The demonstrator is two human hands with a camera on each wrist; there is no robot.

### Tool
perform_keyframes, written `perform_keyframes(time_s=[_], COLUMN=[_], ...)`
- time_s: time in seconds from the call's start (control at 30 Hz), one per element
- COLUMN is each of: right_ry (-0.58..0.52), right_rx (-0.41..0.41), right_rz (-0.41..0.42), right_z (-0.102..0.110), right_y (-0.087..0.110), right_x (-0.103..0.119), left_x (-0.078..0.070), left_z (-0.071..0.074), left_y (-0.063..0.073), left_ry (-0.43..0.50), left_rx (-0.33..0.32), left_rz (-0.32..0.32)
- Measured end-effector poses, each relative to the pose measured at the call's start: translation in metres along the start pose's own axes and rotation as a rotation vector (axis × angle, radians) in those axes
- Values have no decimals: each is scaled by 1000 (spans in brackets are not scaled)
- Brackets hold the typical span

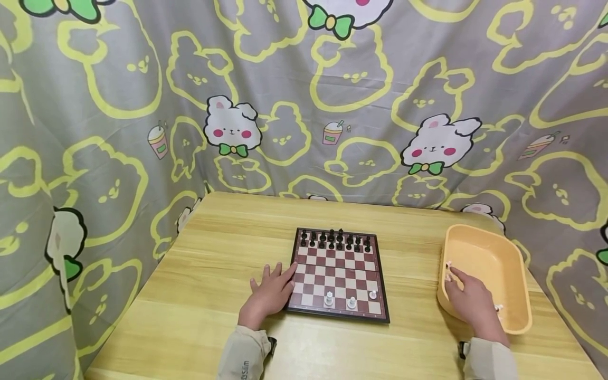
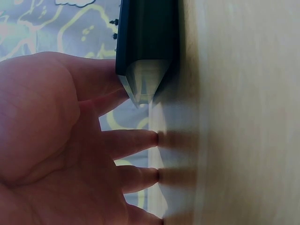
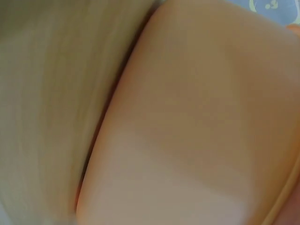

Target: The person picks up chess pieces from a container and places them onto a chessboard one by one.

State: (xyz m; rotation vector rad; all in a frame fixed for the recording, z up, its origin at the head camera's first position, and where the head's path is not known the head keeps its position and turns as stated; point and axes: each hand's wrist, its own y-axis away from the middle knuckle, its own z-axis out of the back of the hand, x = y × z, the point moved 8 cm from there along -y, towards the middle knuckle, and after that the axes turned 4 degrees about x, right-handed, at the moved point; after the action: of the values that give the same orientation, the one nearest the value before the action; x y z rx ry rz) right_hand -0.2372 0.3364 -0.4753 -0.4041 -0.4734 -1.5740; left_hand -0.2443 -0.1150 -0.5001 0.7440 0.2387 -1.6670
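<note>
A chessboard [image 1: 334, 272] lies on the table with black chess pieces [image 1: 331, 240] in two rows along its far side. On its near side stand a white piece [image 1: 329, 298], another white piece [image 1: 351, 302] and a smaller white pawn [image 1: 372, 295]. My left hand [image 1: 268, 293] rests at the board's left edge, fingers spread; the left wrist view shows fingertips [image 2: 152, 138] on the tabletop beside the board's side [image 2: 149, 37]. Inside the yellow tub [image 1: 494, 253], my right hand [image 1: 472, 303] reaches to small white pieces [image 1: 448, 264] by the left wall; I cannot tell whether it pinches one.
Another white piece [image 1: 497, 307] shows in the tub, right of the right wrist. The wooden table [image 1: 228, 243] runs back to a patterned curtain [image 1: 285, 142], which also hangs along the left and right sides. The tub's outer wall [image 3: 187, 117] fills most of the right wrist view.
</note>
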Motion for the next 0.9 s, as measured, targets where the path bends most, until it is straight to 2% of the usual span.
perform_keyframes(time_s=[0.13, 0.4, 0.67, 0.9], right_ry=[22, 4, -35, -39], right_rx=[64, 145, 190, 191], right_rz=[-57, -107, -179, -191], right_z=[-3, -6, -7, -6], right_y=[-2, 0, 0, 0], right_x=[-4, -7, -10, -9], left_x=[0, -1, 0, -2], left_z=[1, 1, 1, 2], left_y=[1, 2, 2, 3], left_ry=[-1, 14, 12, 17], left_rx=[-3, -9, -12, -11], left_rz=[5, 3, -2, -4])
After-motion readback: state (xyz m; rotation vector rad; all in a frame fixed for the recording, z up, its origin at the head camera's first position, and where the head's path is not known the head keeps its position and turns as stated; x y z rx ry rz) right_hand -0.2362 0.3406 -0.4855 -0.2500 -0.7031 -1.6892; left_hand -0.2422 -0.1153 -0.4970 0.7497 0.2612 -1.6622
